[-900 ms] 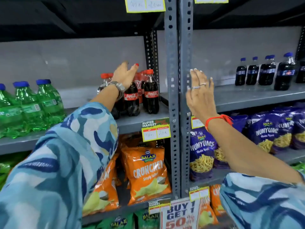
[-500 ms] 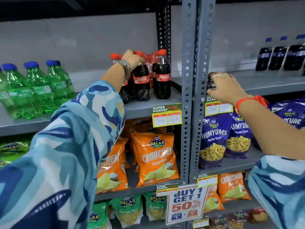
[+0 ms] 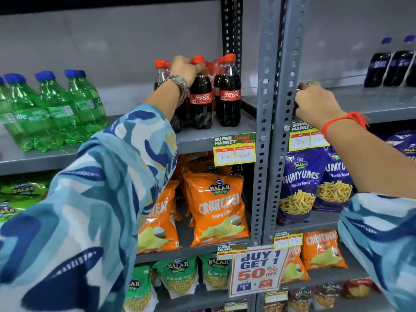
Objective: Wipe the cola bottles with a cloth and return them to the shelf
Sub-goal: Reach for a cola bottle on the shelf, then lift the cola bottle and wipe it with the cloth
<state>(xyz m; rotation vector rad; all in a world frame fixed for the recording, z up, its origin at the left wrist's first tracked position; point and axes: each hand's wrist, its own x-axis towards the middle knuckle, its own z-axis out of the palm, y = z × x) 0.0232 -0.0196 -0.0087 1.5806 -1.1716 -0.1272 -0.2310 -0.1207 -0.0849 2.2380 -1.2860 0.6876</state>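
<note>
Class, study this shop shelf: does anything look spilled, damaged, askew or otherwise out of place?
Nothing stands out. The cola bottles stand upright and capped on the shelf, and no spill shows. The left hand grips one bottle's neck; the right hand rests at the neighbouring shelf's edge.

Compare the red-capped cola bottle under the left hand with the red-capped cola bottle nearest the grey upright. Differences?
The red-capped cola bottle under the left hand has its neck gripped by the left hand; the red-capped cola bottle nearest the grey upright stands untouched, with its cap fully clear. Both are upright, dark-filled and red-labelled, on the same grey shelf.
</note>
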